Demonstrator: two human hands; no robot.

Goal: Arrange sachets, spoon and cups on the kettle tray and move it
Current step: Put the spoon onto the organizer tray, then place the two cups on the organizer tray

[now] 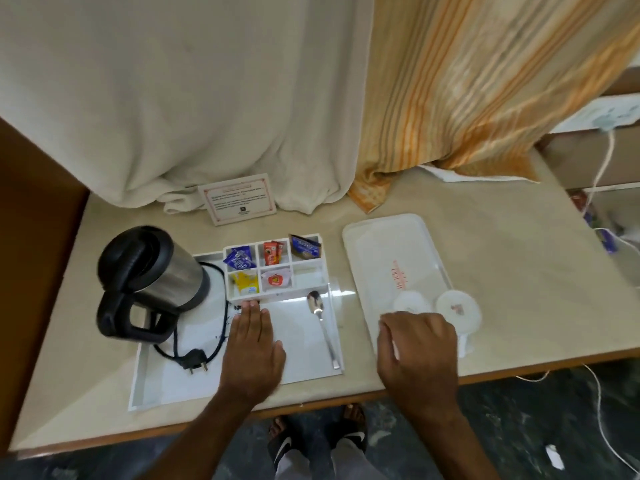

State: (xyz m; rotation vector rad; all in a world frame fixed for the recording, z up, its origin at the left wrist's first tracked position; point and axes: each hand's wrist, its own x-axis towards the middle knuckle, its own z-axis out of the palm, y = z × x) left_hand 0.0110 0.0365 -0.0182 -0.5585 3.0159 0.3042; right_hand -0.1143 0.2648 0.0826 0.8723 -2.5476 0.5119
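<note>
Now my left hand [254, 344] lies flat, fingers spread, on the kettle tray [166, 382], while my right hand [417, 344] curls loosely over the cups [459, 308], its grip unclear.

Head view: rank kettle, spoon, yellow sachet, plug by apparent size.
1. Kettle, easily the largest.
2. Spoon, long but thin.
3 and 4. Yellow sachet and plug look alike; the plug lies nearer the camera, so no ranking between them.

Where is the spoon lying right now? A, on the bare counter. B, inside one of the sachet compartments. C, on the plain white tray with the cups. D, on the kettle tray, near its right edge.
D: the spoon lies flat on the kettle tray along its right edge, bowl toward the sachet compartments.
</note>
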